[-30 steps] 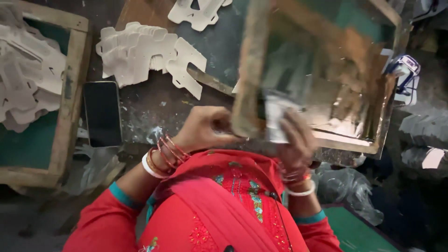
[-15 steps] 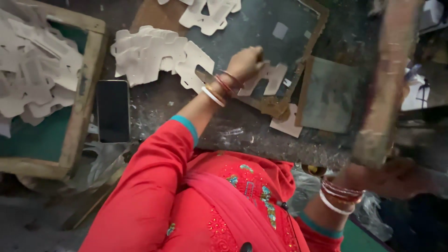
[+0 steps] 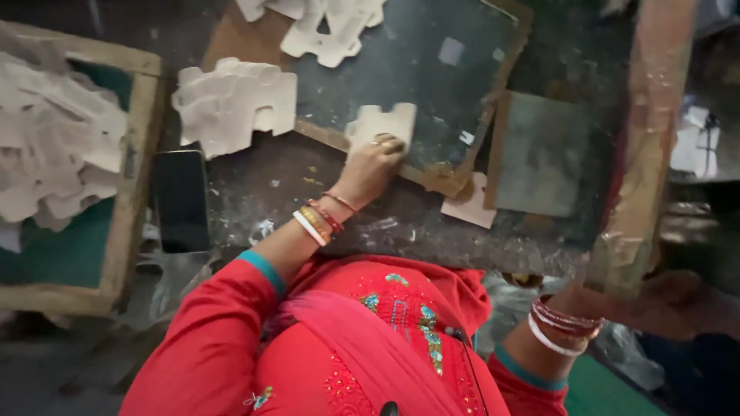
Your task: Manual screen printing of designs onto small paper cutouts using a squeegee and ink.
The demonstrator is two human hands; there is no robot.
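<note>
My left hand (image 3: 375,163) lies flat on a pale die-cut card piece (image 3: 383,121), which rests on a dark board (image 3: 432,69) with a brown edge. My right hand (image 3: 626,302) grips the lower end of a wooden frame (image 3: 641,146), held tilted up at the right of the board. Bangles are on both wrists and the sleeves are red.
A stack of cut card pieces (image 3: 231,104) lies left of the board, with more (image 3: 324,27) at its far end. A wooden tray (image 3: 131,192) at the left holds several pieces. A black phone (image 3: 180,199) lies beside it. A grey plate (image 3: 539,154) sits right of the board.
The frame, down over the board a second ago, has been swung up to the right by my right hand. My left hand reached onto the board and now presses on a card piece.
</note>
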